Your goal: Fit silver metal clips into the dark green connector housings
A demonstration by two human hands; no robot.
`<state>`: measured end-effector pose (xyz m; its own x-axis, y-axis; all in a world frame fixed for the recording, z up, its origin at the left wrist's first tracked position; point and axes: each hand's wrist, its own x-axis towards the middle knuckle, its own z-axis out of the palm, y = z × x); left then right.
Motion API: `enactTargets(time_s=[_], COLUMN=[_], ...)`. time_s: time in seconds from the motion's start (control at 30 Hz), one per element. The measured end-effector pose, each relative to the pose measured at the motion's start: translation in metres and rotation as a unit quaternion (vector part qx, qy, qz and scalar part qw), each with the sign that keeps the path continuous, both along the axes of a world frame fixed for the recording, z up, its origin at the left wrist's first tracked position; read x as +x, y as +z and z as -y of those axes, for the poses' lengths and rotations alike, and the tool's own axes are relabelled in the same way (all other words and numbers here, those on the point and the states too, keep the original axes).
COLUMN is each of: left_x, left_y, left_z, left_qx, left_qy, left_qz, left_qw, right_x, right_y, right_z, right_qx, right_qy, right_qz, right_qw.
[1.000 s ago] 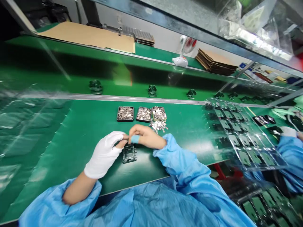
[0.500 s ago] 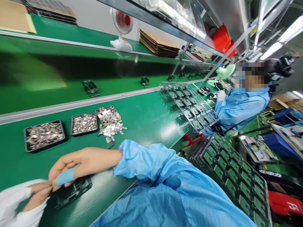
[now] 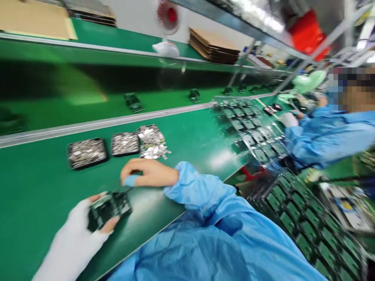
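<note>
My left hand (image 3: 80, 220), in a white fingerless glove, grips a dark green circuit board assembly (image 3: 107, 210) between thumb and fingers above the green table. To its upper right is my right hand (image 3: 148, 173), bare with a blue wrap on one finger. Its fingers are curled together, and a thin dark tool seems to stick out below them toward the board; blur hides its shape. Just behind my right hand, small silvery metal parts (image 3: 154, 151) lie heaped beside a black tray (image 3: 125, 143) of similar parts. Another black tray (image 3: 88, 153) of metal parts stands further left.
A clear tray of boards (image 3: 253, 128) lies toward the right, near a co-worker's blue sleeve (image 3: 304, 128). More board trays (image 3: 310, 222) sit at the lower right. Boards (image 3: 134, 102) rest along the back ledge. A fan (image 3: 167, 19) and cardboard (image 3: 215, 43) occupy the shelf.
My hands have moved apart. My left hand now holds the board assembly, which was low on the table; my right hand has moved right, toward the metal parts. The view has shifted.
</note>
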<state>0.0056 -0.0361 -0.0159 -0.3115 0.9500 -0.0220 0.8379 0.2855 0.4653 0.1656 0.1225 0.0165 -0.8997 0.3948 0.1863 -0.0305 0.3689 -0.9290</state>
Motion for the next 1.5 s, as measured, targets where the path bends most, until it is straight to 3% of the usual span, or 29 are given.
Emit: enactTargets(time_s=[0.07, 0.17, 0.3, 0.6, 0.93, 1.1, 1.27, 1.4, 1.5], left_x=[0.002, 0.008, 0.015, 0.022, 0.024, 0.026, 0.015, 0.012, 0.015], left_y=[0.005, 0.008, 0.009, 0.018, 0.017, 0.013, 0.033, 0.053, 0.057], left_z=[0.007, 0.007, 0.004, 0.004, 0.004, 0.005, 0.0, -0.009, -0.014], left_qx=[0.014, 0.098, 0.16, 0.197, 0.169, 0.149, 0.077, -0.018, -0.044], left_qy=[0.003, 0.008, -0.02, -0.087, -0.052, -0.041, -0.096, -0.125, -0.125], left_qz=[0.036, 0.061, 0.0, -0.11, -0.085, -0.059, -0.006, -0.101, -0.154], left_qw=[0.999, 0.993, 0.987, 0.97, 0.981, 0.986, 0.992, 0.987, 0.979], right_x=[-0.002, 0.0, 0.002, 0.0, 0.0, -0.001, -0.002, -0.004, -0.004], right_y=[-0.006, -0.011, -0.012, -0.014, -0.015, -0.02, -0.02, -0.019, -0.02], right_z=[0.005, 0.01, 0.017, 0.024, 0.029, 0.034, 0.035, 0.037, 0.038], right_qx=[0.041, 0.09, 0.153, 0.225, 0.266, 0.262, 0.289, 0.298, 0.288], right_qy=[-0.019, -0.044, -0.01, 0.015, -0.011, -0.011, -0.005, 0.012, 0.027], right_qz=[-0.019, -0.058, -0.06, -0.052, -0.015, 0.063, 0.088, 0.082, 0.074], right_qw=[0.999, 0.993, 0.986, 0.973, 0.964, 0.963, 0.953, 0.951, 0.954])
